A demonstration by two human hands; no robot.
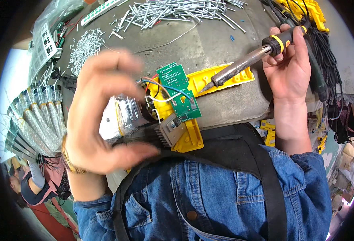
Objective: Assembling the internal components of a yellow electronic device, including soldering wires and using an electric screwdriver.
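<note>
My right hand (290, 78) is wrapped round the black-and-yellow handle of a soldering iron (241, 66). The iron slants down to the left, its tip close to the right edge of a green circuit board (173, 78). Blue, white, brown and red wires run across the board. Under it lies a yellow plastic tool housing (190, 138), with a finned metal heat sink (172, 131) at its near end. Left of the board, my left hand (89, 116) is raised and blurred, thumb and fingers apart, with nothing visible between them.
Long screws (169, 14) are heaped at the back of the grey bench; shorter screws (84, 50) lie left of them. Bubble-wrapped parts (40, 116) stand at the left. Black cables (331, 68) hang at the right, beside yellow housings (315, 14). Another person (30, 182) is at lower left.
</note>
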